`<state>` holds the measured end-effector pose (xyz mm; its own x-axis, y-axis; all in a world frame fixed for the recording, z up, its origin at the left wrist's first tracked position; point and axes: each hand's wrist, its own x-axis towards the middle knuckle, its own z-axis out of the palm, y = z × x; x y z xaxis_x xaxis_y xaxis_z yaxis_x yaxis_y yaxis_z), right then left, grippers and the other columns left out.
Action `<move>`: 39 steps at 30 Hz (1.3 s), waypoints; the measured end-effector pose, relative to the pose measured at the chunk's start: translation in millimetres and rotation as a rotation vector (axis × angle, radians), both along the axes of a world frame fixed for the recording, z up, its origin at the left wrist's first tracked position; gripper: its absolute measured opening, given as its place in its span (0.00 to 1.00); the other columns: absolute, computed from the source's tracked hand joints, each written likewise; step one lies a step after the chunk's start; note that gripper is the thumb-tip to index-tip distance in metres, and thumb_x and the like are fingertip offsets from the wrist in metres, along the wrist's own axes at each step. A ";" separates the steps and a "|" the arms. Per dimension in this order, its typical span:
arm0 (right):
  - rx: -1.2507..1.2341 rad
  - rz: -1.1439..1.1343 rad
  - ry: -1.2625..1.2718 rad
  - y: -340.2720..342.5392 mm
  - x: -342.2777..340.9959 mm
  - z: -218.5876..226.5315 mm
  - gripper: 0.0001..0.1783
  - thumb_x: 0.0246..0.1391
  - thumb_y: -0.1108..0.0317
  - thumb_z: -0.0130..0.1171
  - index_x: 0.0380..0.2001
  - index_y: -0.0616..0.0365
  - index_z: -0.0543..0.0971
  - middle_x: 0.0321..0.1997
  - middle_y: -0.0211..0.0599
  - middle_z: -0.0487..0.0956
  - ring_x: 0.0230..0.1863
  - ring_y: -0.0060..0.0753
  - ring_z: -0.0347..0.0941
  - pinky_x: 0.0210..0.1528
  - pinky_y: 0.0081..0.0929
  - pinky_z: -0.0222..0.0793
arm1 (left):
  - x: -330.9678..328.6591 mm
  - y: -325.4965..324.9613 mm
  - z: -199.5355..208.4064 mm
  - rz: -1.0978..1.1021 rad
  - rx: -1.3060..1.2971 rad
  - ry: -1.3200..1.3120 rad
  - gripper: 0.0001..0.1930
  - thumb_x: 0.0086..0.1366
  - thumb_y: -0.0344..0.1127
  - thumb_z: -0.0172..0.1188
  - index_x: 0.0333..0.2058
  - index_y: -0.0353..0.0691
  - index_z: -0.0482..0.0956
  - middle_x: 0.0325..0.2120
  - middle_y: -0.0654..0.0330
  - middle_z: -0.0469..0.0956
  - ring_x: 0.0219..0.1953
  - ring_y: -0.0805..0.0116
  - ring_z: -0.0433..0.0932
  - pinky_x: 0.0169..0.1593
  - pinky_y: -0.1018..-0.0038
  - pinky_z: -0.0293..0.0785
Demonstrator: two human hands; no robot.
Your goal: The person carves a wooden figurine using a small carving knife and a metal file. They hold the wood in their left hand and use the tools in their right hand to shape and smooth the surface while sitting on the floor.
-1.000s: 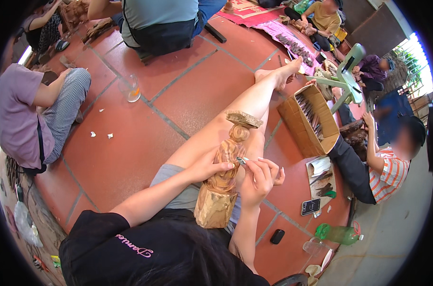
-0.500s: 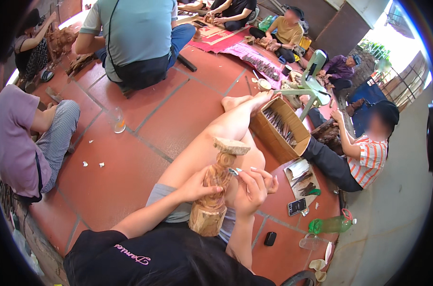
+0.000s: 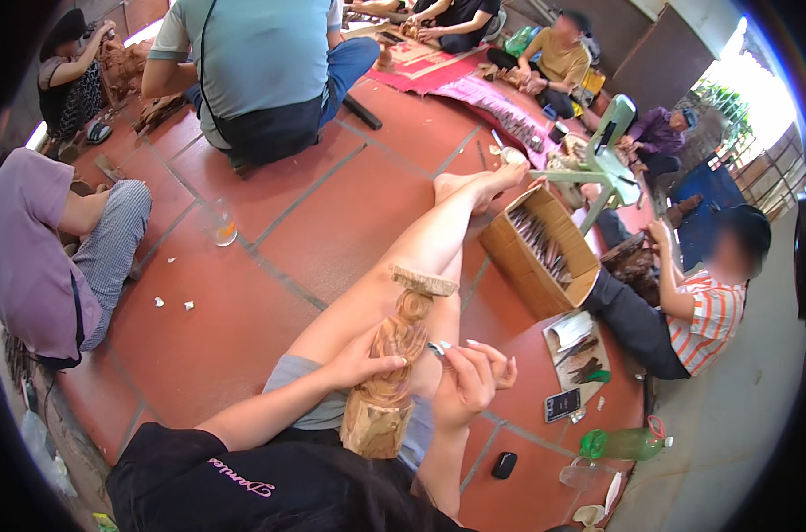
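A carved wooden figure stands slightly tilted over my lap, with a rough block as its base and a flat, rough slab on top. My left hand wraps round its middle from the left, thumb across the front. To the right of the figure is my right hand, its thumb and forefinger pinched together near the carving. Something small and pale may be between those fingertips, but I cannot make it out among the painted nails. A narrow gap shows between these fingertips and the wood.
Beyond my legs stands a cardboard box of carving tools. On the right lie a phone, a black case and a green bottle. A glass stands on the tiles at left. Several people sit around, near a green plastic chair.
My right fingertips have moved down along the figure and slightly off it. The left hand keeps its hold. The whole view has shifted a little.
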<state>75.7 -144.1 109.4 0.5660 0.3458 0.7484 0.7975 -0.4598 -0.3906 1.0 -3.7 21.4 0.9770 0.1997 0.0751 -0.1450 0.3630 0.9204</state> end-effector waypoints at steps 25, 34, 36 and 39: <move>-0.179 0.024 0.168 5.1 33.7 -57.3 0.11 0.33 0.75 0.65 0.26 0.52 0.83 0.25 0.24 0.75 0.36 0.29 0.70 0.50 0.30 0.50 | 17.0 3.2 -22.2 0.057 0.089 0.189 0.43 0.47 0.39 0.71 0.57 0.29 0.55 0.47 0.52 0.70 0.51 0.68 0.69 0.56 0.71 0.64; -0.264 0.002 0.159 -2.1 46.8 -59.8 0.11 0.32 0.72 0.64 0.26 0.47 0.84 0.24 0.20 0.74 0.36 0.27 0.69 0.51 0.31 0.48 | 20.9 4.0 -26.3 0.064 0.226 0.270 0.40 0.46 0.41 0.72 0.52 0.29 0.60 0.42 0.50 0.74 0.46 0.65 0.74 0.49 0.71 0.69; -0.233 0.043 0.180 6.1 42.1 -52.7 0.11 0.33 0.72 0.64 0.26 0.47 0.84 0.23 0.20 0.73 0.36 0.27 0.69 0.52 0.31 0.48 | 20.3 4.1 -26.2 0.062 0.221 0.279 0.39 0.45 0.42 0.71 0.51 0.29 0.61 0.40 0.50 0.74 0.44 0.65 0.75 0.48 0.71 0.70; -0.209 0.044 0.145 7.6 39.5 -54.6 0.10 0.33 0.73 0.64 0.26 0.48 0.84 0.23 0.21 0.73 0.35 0.27 0.69 0.52 0.32 0.48 | 20.1 2.1 -29.2 0.076 0.209 0.254 0.38 0.45 0.42 0.71 0.50 0.28 0.62 0.39 0.51 0.75 0.43 0.65 0.75 0.47 0.71 0.71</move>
<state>115.1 -136.6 54.8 0.6434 0.5111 0.5699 0.7609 -0.5089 -0.4026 21.0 -1.6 -7.8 0.9525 0.2788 -0.1222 0.0794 0.1599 0.9839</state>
